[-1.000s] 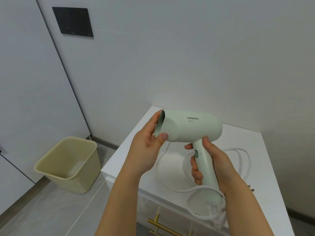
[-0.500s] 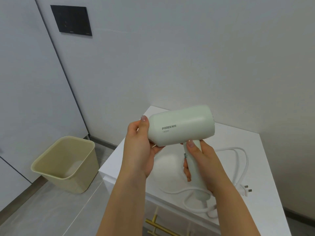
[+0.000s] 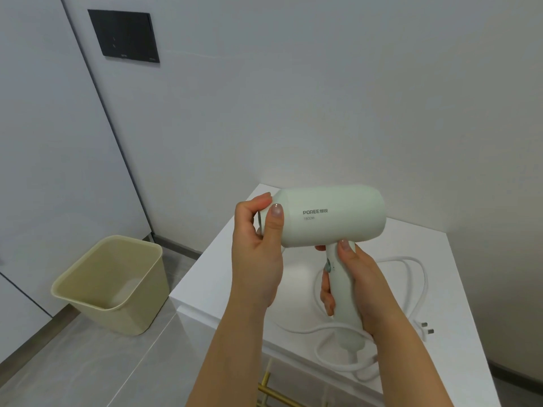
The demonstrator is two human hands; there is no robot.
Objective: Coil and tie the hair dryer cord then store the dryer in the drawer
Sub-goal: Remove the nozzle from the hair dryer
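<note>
A pale green hair dryer point(image 3: 332, 220) is held in the air above a white cabinet point(image 3: 458, 292). My left hand point(image 3: 258, 251) grips the barrel's nozzle end, thumb on its side. My right hand point(image 3: 355, 283) wraps around the handle, thumb near the barrel. The white cord point(image 3: 411, 286) runs from the handle's base and lies in loose loops on the cabinet top. Its plug point(image 3: 427, 329) rests near the right side of the top. A gold drawer handle point(image 3: 276, 393) shows on the cabinet front below my arms.
A beige waste bin point(image 3: 111, 283) stands on the grey floor left of the cabinet. White walls close in behind and to the right. A black panel point(image 3: 125, 36) hangs on the wall at upper left.
The dryer has been turned so its side with the lettering faces me and its barrel lies level. My left hand shifted on the nozzle end; my right hand kept its hold on the handle.
</note>
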